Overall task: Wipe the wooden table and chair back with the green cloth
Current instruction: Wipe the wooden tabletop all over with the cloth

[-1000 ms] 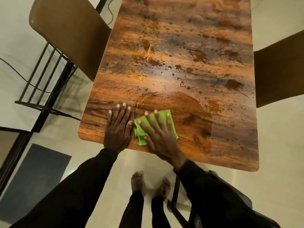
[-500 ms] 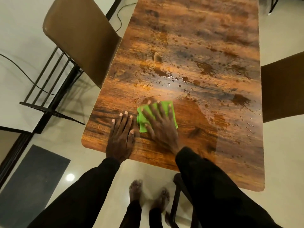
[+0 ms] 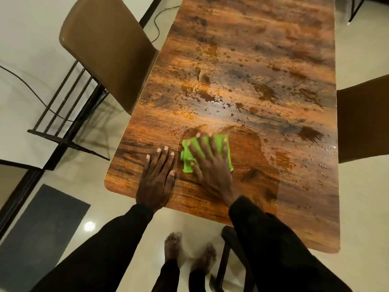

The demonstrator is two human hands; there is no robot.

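Table (image 3: pixel 273 60) is stretching away beyond the fingertips, drops (image 3: pixel 223 106) glistening ahead of them. Chair (image 3: pixel 109 49) is standing left of the left hand (image 3: pixel 155 180), which is lying flat, fingers together. Right hand (image 3: pixel 210 167) is pressing spread, straight fingers onto the green cloth (image 3: pixel 187 163) under them.

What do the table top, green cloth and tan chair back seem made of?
Brown rectangular table top: glossy wood or wood-print laminate; grain, glare, beaded droplets. Small green cloth: soft fabric, perhaps microfibre; creases under the right hand. Tan curved chair back: smooth, probably moulded plastic.
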